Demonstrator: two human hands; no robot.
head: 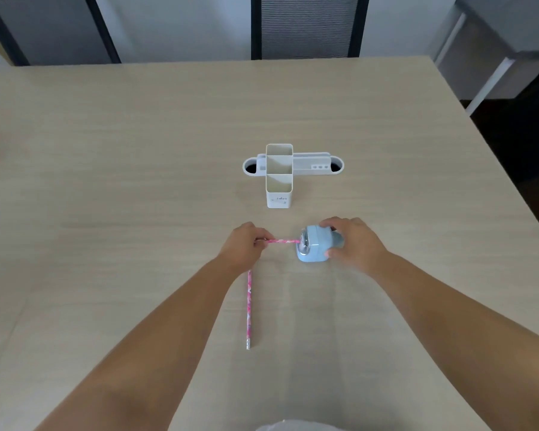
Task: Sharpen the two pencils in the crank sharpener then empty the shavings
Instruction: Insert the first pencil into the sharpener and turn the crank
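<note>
Pencil in sharpener, both hands busy.
Left hand [242, 244] pinches pink pencil [283, 241], tip at blue sharpener [313, 246]; right hand [353, 244] curls round sharpener; second pencil [249, 309] on worktop [106, 181].

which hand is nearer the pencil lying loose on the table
Left. The left hand sits just beyond the far tip of the loose pencil, pinching the other pencil. The right hand is farther to the right, gripping the blue sharpener.

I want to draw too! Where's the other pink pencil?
In the head view, the spare pink pencil lies on the table, near the left hand, left of the blue sharpener.
</note>
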